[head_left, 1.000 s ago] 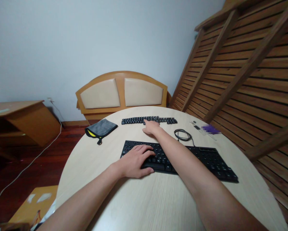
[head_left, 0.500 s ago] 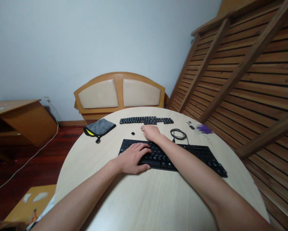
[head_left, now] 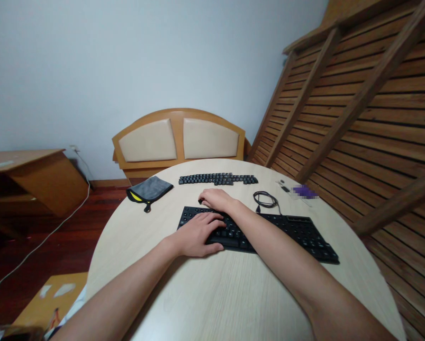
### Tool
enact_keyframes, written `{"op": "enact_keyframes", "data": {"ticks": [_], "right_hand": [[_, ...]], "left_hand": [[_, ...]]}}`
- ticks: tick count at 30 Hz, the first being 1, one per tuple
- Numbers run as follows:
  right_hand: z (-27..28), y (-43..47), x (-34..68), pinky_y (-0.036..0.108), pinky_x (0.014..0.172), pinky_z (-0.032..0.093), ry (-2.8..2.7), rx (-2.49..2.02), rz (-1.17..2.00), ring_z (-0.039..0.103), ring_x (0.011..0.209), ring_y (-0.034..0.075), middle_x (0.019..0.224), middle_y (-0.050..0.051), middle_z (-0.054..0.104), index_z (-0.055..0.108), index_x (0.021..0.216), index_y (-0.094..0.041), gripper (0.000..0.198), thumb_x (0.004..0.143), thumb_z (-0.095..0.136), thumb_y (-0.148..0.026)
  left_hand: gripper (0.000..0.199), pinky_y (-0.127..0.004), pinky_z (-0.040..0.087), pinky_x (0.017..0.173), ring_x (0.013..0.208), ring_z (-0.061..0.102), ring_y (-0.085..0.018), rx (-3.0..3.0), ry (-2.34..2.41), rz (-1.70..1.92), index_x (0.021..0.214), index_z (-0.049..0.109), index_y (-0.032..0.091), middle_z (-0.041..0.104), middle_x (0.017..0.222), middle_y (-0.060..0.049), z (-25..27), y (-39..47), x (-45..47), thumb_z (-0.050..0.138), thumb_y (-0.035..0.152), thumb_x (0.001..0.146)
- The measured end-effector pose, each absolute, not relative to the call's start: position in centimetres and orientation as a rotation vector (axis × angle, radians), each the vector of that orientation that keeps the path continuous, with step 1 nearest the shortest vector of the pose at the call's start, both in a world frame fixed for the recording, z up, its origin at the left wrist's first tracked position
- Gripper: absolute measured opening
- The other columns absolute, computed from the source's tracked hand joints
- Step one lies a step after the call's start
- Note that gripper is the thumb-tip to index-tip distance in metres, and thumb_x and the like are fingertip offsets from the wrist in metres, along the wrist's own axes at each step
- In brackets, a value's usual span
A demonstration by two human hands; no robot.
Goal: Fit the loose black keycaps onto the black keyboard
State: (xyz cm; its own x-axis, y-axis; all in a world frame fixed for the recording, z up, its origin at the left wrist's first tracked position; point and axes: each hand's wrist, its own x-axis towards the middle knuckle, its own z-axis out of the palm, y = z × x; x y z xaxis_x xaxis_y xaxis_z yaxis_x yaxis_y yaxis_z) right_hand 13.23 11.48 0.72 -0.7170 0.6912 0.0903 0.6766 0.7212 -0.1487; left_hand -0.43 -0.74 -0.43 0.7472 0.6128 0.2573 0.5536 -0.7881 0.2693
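Observation:
A black keyboard [head_left: 301,239] lies on the round pale table [head_left: 212,303], several of its keycaps off at the left end. My left hand [head_left: 200,234] rests flat across the left half of the keyboard, fingers spread, hiding keys beneath it. Beyond the keyboard's back edge is my right hand [head_left: 217,200], its fingertips closed around a small black keycap [head_left: 200,201] at the tabletop. Behind that hand, loose black keycaps [head_left: 205,178] stand in tidy rows. The keyboard's coiled cable [head_left: 264,199] sits right of the right wrist.
A grey and yellow cloth [head_left: 150,189] lies at the table's left. Small items and a blurred purple thing [head_left: 305,192] are at the right edge. A padded headboard [head_left: 178,135] stands behind the table, and wooden slats [head_left: 372,118] lean on the right.
My right hand has moved left to the lone keycap and its fingers have closed on it. My left hand stays on the keyboard. The view has shifted slightly.

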Motion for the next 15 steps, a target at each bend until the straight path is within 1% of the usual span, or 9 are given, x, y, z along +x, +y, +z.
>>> {"op": "enact_keyframes", "data": {"ticks": [2,5,7,10,12,15], "right_hand": [[0.8,10.9,14.6,0.032,0.090,0.047,-2.760,-1.117,0.187,0.065,0.110,0.025,0.117,0.010,0.072,0.072,0.114,-0.020,0.025,0.095,0.056,-0.023],[0.9,9.0,17.9,0.031,0.094,0.046,-2.657,-1.102,0.249,0.063,0.113,0.022,0.124,0.010,0.069,0.065,0.124,-0.018,0.031,0.101,0.046,-0.027],[0.9,7.3,20.2,0.032,0.095,0.047,-2.490,-1.012,0.514,0.064,0.109,0.021,0.119,0.009,0.070,0.066,0.120,-0.018,0.028,0.100,0.048,-0.027],[0.7,4.4,23.2,0.033,0.095,0.047,-2.401,-0.897,0.833,0.064,0.104,0.019,0.111,0.005,0.071,0.066,0.117,-0.021,0.026,0.100,0.048,-0.030],[0.4,2.7,24.4,0.033,0.097,0.046,-2.355,-0.880,0.957,0.063,0.105,0.018,0.111,0.004,0.070,0.064,0.118,-0.022,0.026,0.100,0.047,-0.032],[0.1,1.2,25.1,0.034,0.099,0.045,-2.351,-0.891,1.006,0.061,0.107,0.019,0.113,0.004,0.068,0.065,0.114,-0.022,0.026,0.100,0.047,-0.036]], "left_hand": [[0.051,-0.051,0.039,0.109,0.129,0.051,-0.032,2.750,0.925,0.527,0.128,0.054,0.020,0.056,0.137,-0.014,-0.5,-0.7,-0.4,0.065,0.049,0.088],[0.043,-0.048,0.042,0.106,0.124,0.055,-0.030,2.670,0.983,0.592,0.127,0.053,0.019,0.062,0.130,-0.013,-0.6,-0.5,-0.3,0.058,0.045,0.094],[0.037,-0.046,0.047,0.101,0.117,0.060,-0.029,2.603,1.082,0.641,0.126,0.052,0.019,0.065,0.125,-0.012,-0.8,-0.5,-0.2,0.054,0.041,0.096],[0.031,-0.044,0.051,0.093,0.107,0.064,-0.027,2.542,1.213,0.740,0.123,0.052,0.020,0.067,0.119,-0.011,-1.0,-0.6,0.3,0.054,0.035,0.096],[0.032,-0.042,0.052,0.092,0.106,0.065,-0.026,2.538,1.216,0.830,0.124,0.051,0.020,0.067,0.117,-0.009,-1.0,-0.9,0.8,0.056,0.033,0.095],[0.032,-0.039,0.052,0.092,0.106,0.064,-0.024,2.570,1.134,0.909,0.125,0.052,0.022,0.067,0.115,-0.007,-0.8,-1.7,1.6,0.058,0.032,0.095]]}}
